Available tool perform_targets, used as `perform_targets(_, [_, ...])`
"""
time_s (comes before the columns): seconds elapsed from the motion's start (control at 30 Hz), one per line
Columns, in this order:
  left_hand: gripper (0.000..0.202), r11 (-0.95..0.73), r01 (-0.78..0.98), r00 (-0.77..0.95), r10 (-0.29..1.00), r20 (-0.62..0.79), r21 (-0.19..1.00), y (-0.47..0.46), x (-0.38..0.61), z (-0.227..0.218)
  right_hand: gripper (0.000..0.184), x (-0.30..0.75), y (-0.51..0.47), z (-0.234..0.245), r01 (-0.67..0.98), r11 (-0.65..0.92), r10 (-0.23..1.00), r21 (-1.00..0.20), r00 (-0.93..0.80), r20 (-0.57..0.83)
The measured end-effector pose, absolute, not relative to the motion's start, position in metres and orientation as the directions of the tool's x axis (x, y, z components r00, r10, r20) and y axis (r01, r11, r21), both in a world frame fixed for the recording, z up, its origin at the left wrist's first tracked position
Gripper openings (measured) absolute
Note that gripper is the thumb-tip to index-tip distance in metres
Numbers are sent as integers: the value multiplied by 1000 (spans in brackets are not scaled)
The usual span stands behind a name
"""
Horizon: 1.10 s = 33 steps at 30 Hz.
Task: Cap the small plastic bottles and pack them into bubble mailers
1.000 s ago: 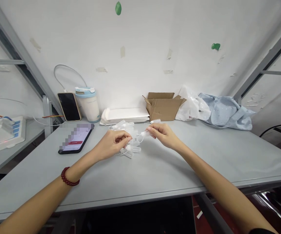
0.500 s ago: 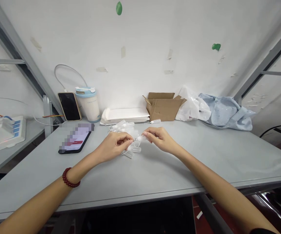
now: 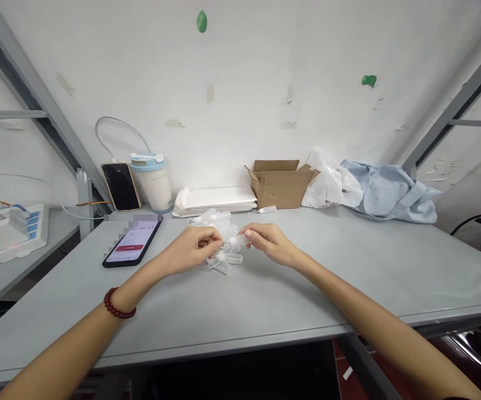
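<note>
Over the middle of the desk, my right hand (image 3: 265, 243) pinches a small clear plastic vial (image 3: 240, 240) between thumb and fingertips, its white cap end pointing left. My left hand (image 3: 196, 247) is closed in a pinch close to that cap; what lies between its fingertips is too small to make out. Beneath and behind both hands spreads a loose pile of similar capped vials (image 3: 221, 218) with thin white cords. Several vials poke out under my left fingertips, one of them a clear vial (image 3: 234, 259) lying on its side.
On the grey desk (image 3: 265, 311), a phone with a timer (image 3: 130, 244) lies left. Behind it stand another phone (image 3: 121, 186) and a cup (image 3: 154, 183). White envelopes (image 3: 218, 199), an open cardboard box (image 3: 284, 189), a single vial (image 3: 267, 209), a plastic bag (image 3: 330, 180) and blue cloth (image 3: 390, 191) line the back.
Both hands have stayed close together, with small finger shifts. More of the vial's clear body now shows at my right fingertips. The view has tilted slightly.
</note>
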<state>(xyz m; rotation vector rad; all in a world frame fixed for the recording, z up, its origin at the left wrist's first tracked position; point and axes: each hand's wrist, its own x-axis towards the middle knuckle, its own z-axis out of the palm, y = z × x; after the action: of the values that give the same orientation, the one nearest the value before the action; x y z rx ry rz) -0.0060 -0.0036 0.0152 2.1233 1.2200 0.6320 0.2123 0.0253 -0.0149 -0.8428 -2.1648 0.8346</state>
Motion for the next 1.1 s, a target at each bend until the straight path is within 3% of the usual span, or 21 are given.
perform_targets(0.1, [20, -344, 609, 444, 895, 53, 714, 0, -12, 20, 45, 221, 39, -19, 380, 613, 750, -693, -557, 357])
perform_targets(0.27, [24, -284, 653, 451, 891, -59, 702, 6, -20, 22, 34, 247, 73, -30, 683, 626, 767, -376, -453, 455])
perform_targets(0.43, [26, -282, 691, 454, 886, -96, 666, 10, -24, 20, 38, 266, 98, -46, 818, 557, 785, -143, -463, 411])
perform_targets(0.73, [28, -245, 777, 412, 894, -174, 579, 9, -31, 24, 44, 272, 114, -67, 855, 510, 827, -94, -457, 328])
perform_targets(0.9, [32, -221, 738, 401, 903, -151, 638, 15, -34, 15, 35, 268, 113, -63, 885, 460, 846, -76, -411, 340])
perform_targets(1.1, [35, -217, 750, 355, 929, -104, 625, 12, -30, 15, 22, 268, 108, -57, 894, 439, 867, -93, -393, 307])
